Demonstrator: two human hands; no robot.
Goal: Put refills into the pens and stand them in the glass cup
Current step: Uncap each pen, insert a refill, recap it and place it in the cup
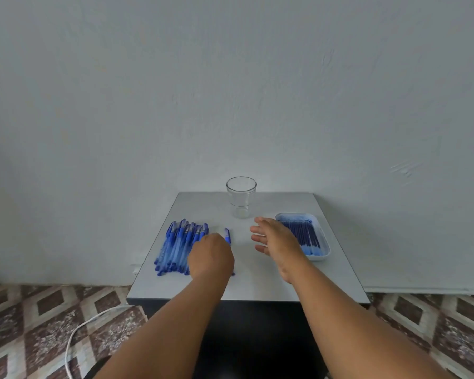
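An empty clear glass cup stands at the back middle of the small grey table. Several blue pens lie in a pile on the left. A white tray on the right holds several dark blue refills. My left hand is at the pile's right edge with its fingers curled round a single blue pen, whose tip sticks out beyond the knuckles. My right hand hovers just left of the tray with its fingers straight and spread, holding nothing.
The table stands against a plain pale wall. A white cable runs over the patterned tiled floor at the lower left. Bare tabletop lies between the pens and the tray and along the front edge.
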